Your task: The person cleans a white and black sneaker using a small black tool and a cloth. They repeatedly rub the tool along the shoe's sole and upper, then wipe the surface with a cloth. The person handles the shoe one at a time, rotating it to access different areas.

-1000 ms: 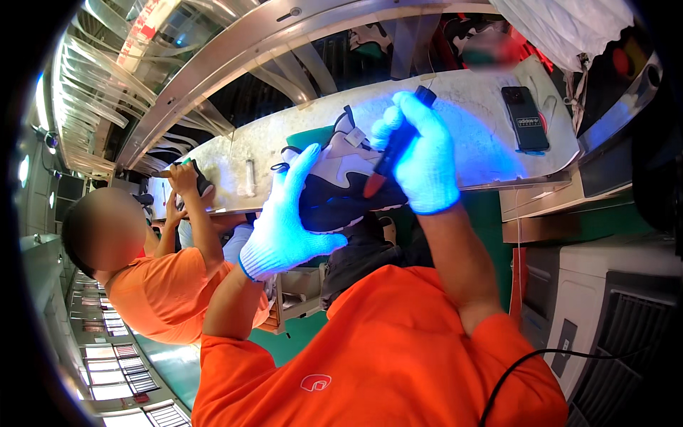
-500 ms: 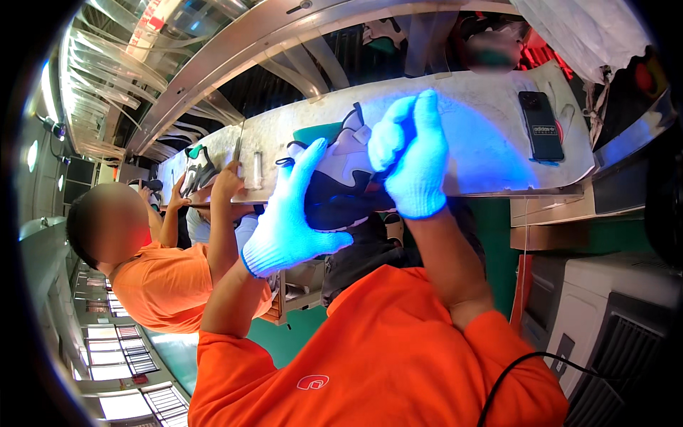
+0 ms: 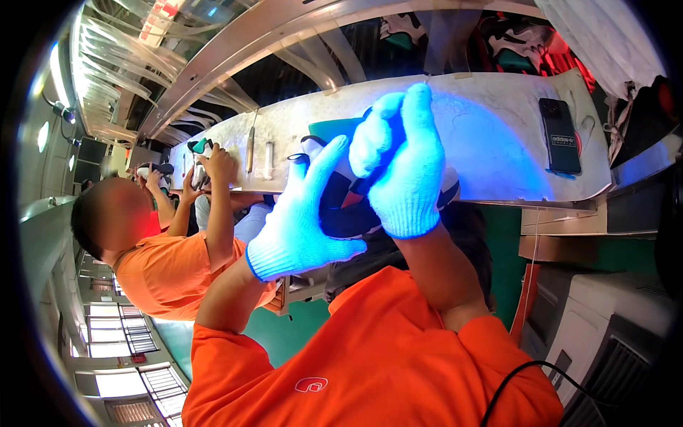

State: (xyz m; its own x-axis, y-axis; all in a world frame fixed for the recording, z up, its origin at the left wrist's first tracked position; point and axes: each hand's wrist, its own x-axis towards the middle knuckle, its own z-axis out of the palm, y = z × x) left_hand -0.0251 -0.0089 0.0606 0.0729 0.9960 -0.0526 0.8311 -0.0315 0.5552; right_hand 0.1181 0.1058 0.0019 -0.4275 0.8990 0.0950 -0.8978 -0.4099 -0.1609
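Note:
A sneaker (image 3: 340, 201) with white-grey, dark and green parts lies across the near edge of the workbench, lit by a strong blue light. My left hand (image 3: 299, 220), in a knit glove, grips its left end, thumb on the near side and fingers over the far side. My right hand (image 3: 405, 164), gloved as well, is held above the middle of the shoe with its fingers curled in. Whatever those fingers hold, if anything, is hidden. Both hands cover much of the shoe's upper.
The workbench (image 3: 491, 107) carries a dark phone (image 3: 560, 135) at the right. A thin-handled tool (image 3: 250, 149) and a clear tube (image 3: 269, 160) lie to the left. There a co-worker in orange (image 3: 167, 274) handles another shoe (image 3: 201, 147). More shoes (image 3: 512, 46) sit behind a metal rail.
My right hand has shifted slightly left over the shoe, covering more of its middle, and the shoe's right end now shows beyond my wrist. The co-worker's hands have moved onto their shoe.

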